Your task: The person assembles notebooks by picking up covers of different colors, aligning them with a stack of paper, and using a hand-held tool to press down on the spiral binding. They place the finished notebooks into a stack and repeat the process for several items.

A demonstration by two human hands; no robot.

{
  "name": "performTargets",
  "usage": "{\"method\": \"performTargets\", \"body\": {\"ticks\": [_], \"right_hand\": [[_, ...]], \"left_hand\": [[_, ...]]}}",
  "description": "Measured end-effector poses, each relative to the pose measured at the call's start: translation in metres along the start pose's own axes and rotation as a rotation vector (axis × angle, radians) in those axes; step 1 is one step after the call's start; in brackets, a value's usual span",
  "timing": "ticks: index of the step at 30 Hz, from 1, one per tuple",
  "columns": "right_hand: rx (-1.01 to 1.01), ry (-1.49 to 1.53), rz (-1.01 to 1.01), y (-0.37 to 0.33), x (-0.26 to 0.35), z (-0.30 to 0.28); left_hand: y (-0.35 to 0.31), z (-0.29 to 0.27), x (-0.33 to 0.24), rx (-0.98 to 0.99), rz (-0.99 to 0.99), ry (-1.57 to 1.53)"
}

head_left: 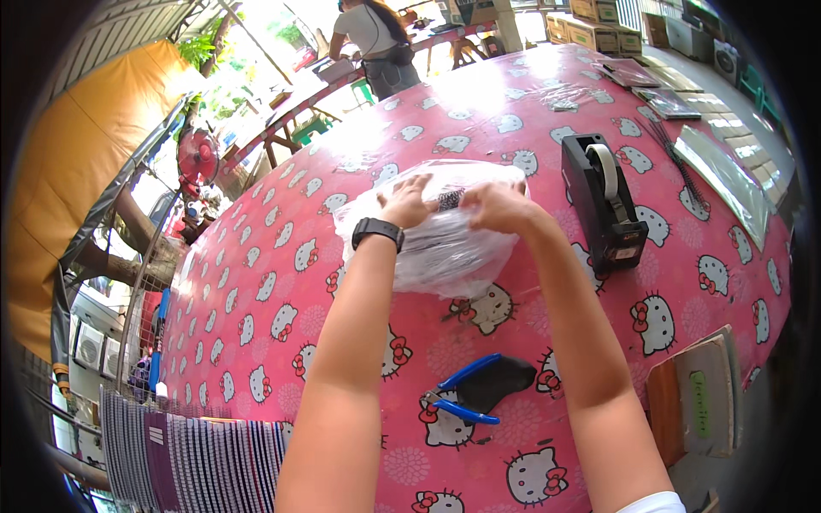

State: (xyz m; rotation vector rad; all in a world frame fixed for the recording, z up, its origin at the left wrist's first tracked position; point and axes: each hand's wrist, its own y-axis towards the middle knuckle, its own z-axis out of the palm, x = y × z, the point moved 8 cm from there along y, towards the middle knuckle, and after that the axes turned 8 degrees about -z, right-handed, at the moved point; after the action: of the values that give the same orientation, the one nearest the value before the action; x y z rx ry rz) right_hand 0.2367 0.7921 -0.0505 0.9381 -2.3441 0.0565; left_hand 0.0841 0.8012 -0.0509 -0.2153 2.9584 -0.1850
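Note:
A crumpled, translucent white plastic bag (453, 261) lies on the table under both my hands. Fingers spread, my left hand (406, 203) rests open on the bag's upper left part; a black watch is on that wrist. My right hand (503, 208) is at the bag's upper right, its fingers bent and closed on the plastic. Between the two hands a small dark, mesh-like patterned thing (448, 200) shows at the bag; most of it is hidden. Nearer to me lie blue-handled nippers (470, 416), beside a dark, rounded flat piece (505, 382).
Right of the bag stands a black tape dispenser (603, 205). Beyond it lie thin dark rods (676, 162) and clear plastic sleeves (723, 184). A striped stack (197, 457) sits at the near left, a wooden-edged board (697, 398) at the near right. Another person (376, 47) stands at a far table.

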Motion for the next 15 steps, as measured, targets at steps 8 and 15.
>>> {"method": "performTargets", "body": {"ticks": [8, 15], "right_hand": [[0.504, 0.138, -0.028, -0.03, 0.013, 0.01], [0.08, 0.131, 0.181, -0.012, -0.011, 0.003]], "left_hand": [[-0.072, -0.001, 0.014, -0.407, 0.315, 0.004], [-0.162, 0.02, 0.049, -0.555, 0.39, -0.044]]}}
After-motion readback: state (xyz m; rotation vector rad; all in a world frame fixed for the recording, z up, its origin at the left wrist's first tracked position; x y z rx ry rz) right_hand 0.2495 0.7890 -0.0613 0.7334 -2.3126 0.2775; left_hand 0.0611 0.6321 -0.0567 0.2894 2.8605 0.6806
